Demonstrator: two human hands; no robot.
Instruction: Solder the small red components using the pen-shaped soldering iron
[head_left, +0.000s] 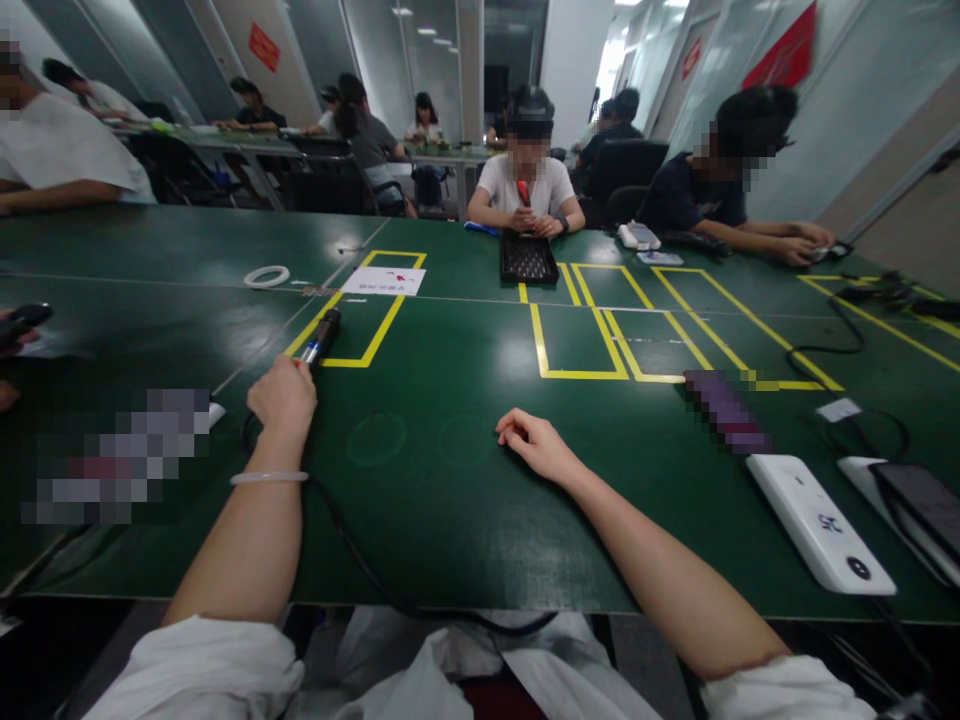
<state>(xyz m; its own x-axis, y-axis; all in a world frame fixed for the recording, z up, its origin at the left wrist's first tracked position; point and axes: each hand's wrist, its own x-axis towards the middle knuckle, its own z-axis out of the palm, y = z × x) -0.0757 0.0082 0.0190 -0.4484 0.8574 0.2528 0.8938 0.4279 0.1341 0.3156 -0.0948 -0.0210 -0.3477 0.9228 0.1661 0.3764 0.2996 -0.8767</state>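
My left hand [283,398] is closed around the near end of a black and silver cylinder [322,337] that looks like a flashlight. The cylinder points away from me and to the right, over the left side of a yellow tape outline [364,345]. Its near end is hidden in my fingers. My right hand [538,445] rests on the green table [465,520], with its fingers loosely curled in and nothing visible in them. Just left of it, two faint circles [377,440] are marked on the tabletop. A white card [384,281] lies beyond the cylinder, across the tape.
A white power bank [821,525] and a phone [726,412] lie at right. A black cable [360,560] runs below my left wrist. Opposite, a person works over a black tray [529,260]. A white ring [266,276] lies far left; more tape outlines [585,375] are right.
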